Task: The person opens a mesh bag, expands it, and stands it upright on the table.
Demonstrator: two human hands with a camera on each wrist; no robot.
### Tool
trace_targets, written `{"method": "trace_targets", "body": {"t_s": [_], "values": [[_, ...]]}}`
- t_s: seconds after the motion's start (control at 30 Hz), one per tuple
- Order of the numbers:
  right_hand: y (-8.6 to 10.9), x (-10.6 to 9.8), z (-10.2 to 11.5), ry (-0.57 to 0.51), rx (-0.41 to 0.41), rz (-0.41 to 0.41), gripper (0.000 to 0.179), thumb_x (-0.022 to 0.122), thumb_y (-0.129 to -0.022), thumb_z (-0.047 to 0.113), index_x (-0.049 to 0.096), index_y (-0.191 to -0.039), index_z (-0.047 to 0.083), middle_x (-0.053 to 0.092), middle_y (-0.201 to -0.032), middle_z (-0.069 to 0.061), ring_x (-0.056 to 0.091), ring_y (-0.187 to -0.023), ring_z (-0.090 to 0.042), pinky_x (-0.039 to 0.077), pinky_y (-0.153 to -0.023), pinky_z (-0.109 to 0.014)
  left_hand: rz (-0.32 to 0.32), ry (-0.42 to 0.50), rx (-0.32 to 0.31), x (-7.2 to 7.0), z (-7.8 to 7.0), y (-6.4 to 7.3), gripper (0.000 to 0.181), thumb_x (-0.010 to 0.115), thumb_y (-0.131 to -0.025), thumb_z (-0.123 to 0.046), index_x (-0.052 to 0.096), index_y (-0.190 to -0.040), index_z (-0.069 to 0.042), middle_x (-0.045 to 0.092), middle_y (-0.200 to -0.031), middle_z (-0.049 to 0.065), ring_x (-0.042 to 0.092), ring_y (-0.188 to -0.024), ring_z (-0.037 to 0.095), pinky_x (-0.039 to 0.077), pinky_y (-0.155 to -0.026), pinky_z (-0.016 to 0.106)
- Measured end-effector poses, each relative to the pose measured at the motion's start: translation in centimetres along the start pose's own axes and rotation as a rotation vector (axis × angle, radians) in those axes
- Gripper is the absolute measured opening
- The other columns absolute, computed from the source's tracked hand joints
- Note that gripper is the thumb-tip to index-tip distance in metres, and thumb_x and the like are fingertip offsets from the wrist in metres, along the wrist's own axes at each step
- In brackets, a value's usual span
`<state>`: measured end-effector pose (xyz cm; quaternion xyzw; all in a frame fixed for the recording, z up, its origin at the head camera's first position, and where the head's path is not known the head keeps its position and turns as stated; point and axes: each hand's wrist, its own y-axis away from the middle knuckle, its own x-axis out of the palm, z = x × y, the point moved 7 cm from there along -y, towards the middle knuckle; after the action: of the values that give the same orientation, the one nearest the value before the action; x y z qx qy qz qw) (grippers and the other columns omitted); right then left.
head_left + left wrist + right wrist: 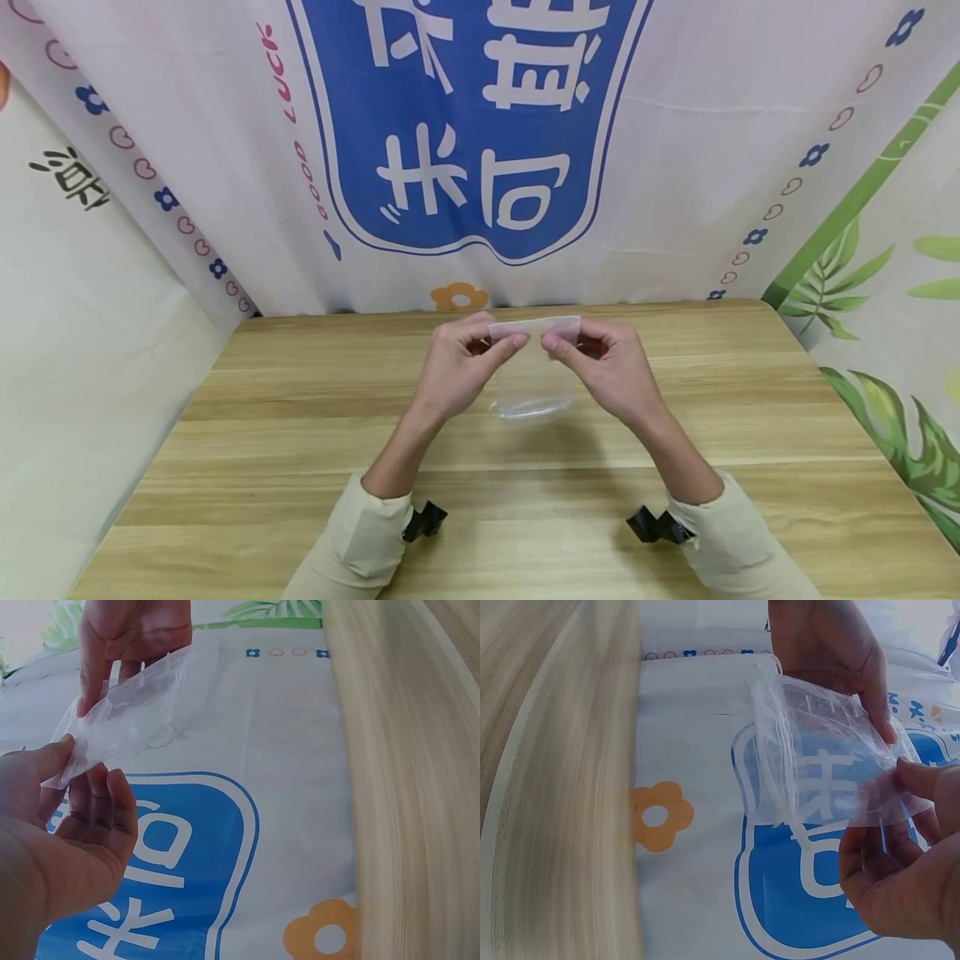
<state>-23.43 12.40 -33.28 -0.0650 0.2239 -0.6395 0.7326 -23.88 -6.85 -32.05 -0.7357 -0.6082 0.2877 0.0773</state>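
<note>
A small clear plastic bag (534, 379) hangs between both hands above the wooden table, its top edge held up and its creased bottom hanging free. My left hand (459, 362) pinches the bag's top left corner between thumb and fingers. At the top right corner, my right hand (613, 367) pinches it the same way. The two thumbs lie close together on the near side of the film. In the left wrist view the bag (142, 712) looks thin and see-through, and in the right wrist view the bag (817, 750) shows wrinkles along its lower end. No contents show inside.
A wood-grain table (262, 467) spreads beneath the hands. Behind it hangs a white cloth (675, 183) with a blue printed sign, and printed cloths flank both sides. Black wrist mounts (425, 522) sit at the sleeve cuffs.
</note>
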Motion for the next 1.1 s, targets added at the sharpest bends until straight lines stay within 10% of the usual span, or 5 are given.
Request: {"method": "trace_targets", "body": {"t_s": [0.67, 1.1], "values": [[0.1, -0.3, 0.0, -0.022, 0.033, -0.046, 0.026, 0.081, -0.096, 0.007, 0.073, -0.120, 0.002, 0.076, -0.097, -0.011, 0.069, -0.081, -0.013, 0.057, -0.070, -0.021, -0.006, 0.002, -0.032, 0.4, 0.2, 0.1, 0.017, 0.082, -0.095, -0.007, 0.074, -0.110, -0.002, 0.076, -0.098, 0.015, 0.068, -0.075, 0.023, 0.059, -0.066, 0.022], [0.0, -0.1, 0.6, 0.017, -0.125, -0.023, 0.007, 0.080, -0.093, -0.002, 0.079, -0.099, 0.000, 0.078, -0.099, -0.006, 0.071, -0.091, -0.009, 0.059, -0.081, -0.022, -0.015, -0.142, 0.316, 0.4, -1.5, 0.1, 0.007, 0.082, -0.091, 0.002, 0.082, -0.096, -0.003, 0.080, -0.094, 0.009, 0.072, -0.080, 0.017, 0.063, -0.073, 0.025]]}}
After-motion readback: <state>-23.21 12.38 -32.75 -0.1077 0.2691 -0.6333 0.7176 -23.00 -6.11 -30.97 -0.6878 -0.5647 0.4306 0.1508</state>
